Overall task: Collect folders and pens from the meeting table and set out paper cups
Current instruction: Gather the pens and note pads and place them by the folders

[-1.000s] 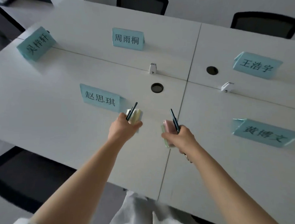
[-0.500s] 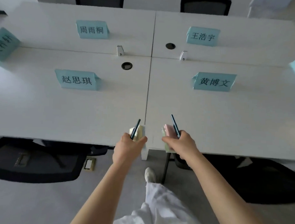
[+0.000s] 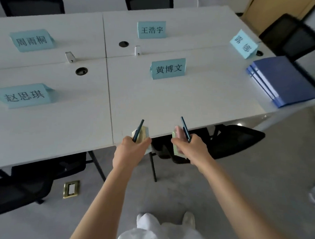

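My left hand (image 3: 129, 151) is closed around a dark pen (image 3: 138, 130) and a pale yellow pad (image 3: 143, 134), held at the near edge of the white meeting table (image 3: 199, 99). My right hand (image 3: 192, 148) grips another dark blue pen (image 3: 185, 128) together with a pink and green pad (image 3: 176, 136), just off the table's edge. A stack of blue folders (image 3: 281, 80) lies on the table's right end, well beyond my right hand. No paper cups are in view.
Several teal name cards (image 3: 168, 69) stand on the table. Black chairs sit behind the table (image 3: 149, 1), at the right end (image 3: 290, 36) and tucked under the near edge (image 3: 239, 139). A brass floor socket (image 3: 71, 188) lies on the grey floor.
The view has pulled back and swung right; the blue folders have come into sight. Both hands, still gripping pens and pads, have come from over the tabletop to its near edge.
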{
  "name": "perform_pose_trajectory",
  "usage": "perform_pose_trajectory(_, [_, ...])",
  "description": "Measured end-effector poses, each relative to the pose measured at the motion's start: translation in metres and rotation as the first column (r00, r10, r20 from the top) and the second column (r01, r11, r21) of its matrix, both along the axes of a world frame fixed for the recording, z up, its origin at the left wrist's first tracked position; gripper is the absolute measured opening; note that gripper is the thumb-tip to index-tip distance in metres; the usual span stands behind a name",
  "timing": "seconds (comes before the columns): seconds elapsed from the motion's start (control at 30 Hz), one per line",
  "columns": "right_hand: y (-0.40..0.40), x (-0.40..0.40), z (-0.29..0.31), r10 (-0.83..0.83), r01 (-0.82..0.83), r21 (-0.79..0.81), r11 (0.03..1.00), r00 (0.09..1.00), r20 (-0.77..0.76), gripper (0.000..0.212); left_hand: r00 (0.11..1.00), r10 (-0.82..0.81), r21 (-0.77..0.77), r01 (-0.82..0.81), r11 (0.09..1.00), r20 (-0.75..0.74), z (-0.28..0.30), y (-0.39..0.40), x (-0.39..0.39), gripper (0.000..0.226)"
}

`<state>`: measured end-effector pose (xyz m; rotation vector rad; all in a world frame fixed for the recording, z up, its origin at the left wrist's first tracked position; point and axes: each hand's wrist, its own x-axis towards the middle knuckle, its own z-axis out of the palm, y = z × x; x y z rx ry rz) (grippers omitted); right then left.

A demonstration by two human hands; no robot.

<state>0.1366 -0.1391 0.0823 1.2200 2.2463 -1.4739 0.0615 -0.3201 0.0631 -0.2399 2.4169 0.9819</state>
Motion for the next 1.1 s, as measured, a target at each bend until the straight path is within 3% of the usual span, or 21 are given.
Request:
perform_pose_trajectory(0.27, [0.122, 0.064, -0.012, -0.113, 0.113, 0.016, 0.993, 0.994, 0.012, 0.057, 0.994, -0.112, -0.009, 0.112, 0.994, 0.01, -0.006, 0.129, 0.044, 0.056])
perform_pose_trajectory(0.67, [0.369, 0.138, -0.025, -0.12, 0.115, 0.07, 0.991, 0.991, 0.065, 0.035, 0.981, -0.184, -0.004, 0.184, 0.983, 0.067, -0.02, 0.378, 0.109, 0.055])
perform_pose_trajectory(0.87, [0.437, 0.124, -0.038, -0.103, 0.101, 0.03, 0.994, 0.99, 0.092, 0.049, 0.984, -0.173, -0.053, 0.176, 0.983, 0.05, -0.025, 0.439, 0.093, 0.064])
perform_pose_trajectory(1.1, [0.493, 0.061, -0.05, -0.043, 0.035, 0.063, 0.997, 0.99, 0.131, 0.05, 0.989, -0.14, -0.108, 0.145, 0.984, 0.049, -0.05, 0.496, 0.032, 0.061])
